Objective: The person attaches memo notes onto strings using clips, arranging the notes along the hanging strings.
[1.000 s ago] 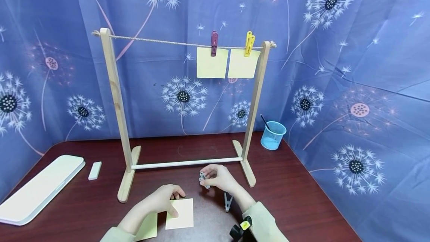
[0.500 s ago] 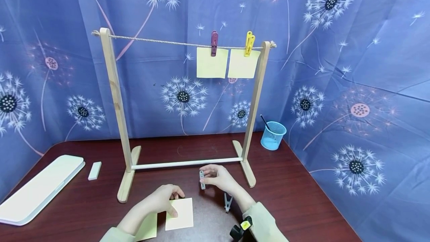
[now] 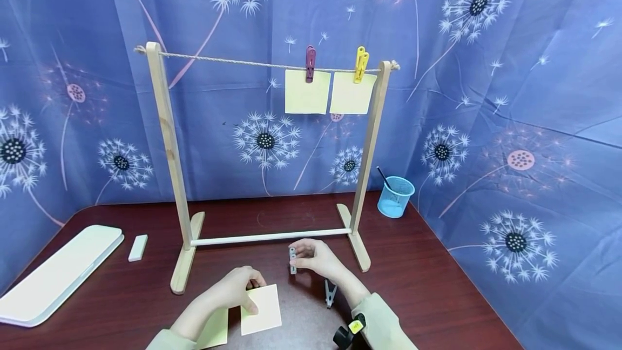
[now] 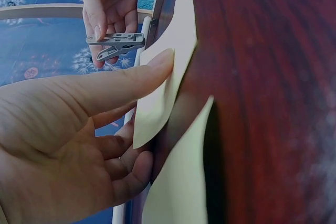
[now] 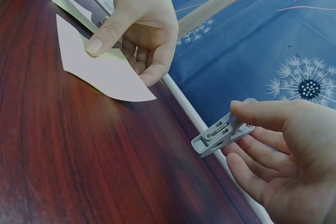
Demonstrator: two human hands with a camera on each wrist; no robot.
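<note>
My left hand (image 3: pixel 237 289) pinches a pale yellow sticky note (image 3: pixel 262 311) near its left edge, thumb on top; in the left wrist view the note (image 4: pixel 168 45) bends a little. Another yellow note (image 3: pixel 215 328) lies under the left wrist. To the right, my right hand (image 3: pixel 315 257) holds a grey clothespin (image 3: pixel 292 261) by its handle end between thumb and fingers. The right wrist view shows this clothespin (image 5: pixel 223 132) with its nose pointing toward the table, apart from the note. A second grey clothespin (image 3: pixel 330 293) lies on the table beside the right wrist.
Behind the hands stands a wooden frame (image 3: pixel 170 145) with a rope (image 3: pixel 233 61). Two notes hang there from a maroon clothespin (image 3: pixel 310 64) and a yellow clothespin (image 3: pixel 360 64). A blue mesh cup (image 3: pixel 394 197), a white case (image 3: pixel 60 274) and a white block (image 3: pixel 138 247) surround it.
The clothespin in my right hand has turned from slanted to upright. The note in my left hand has tilted slightly, its right side rising.
</note>
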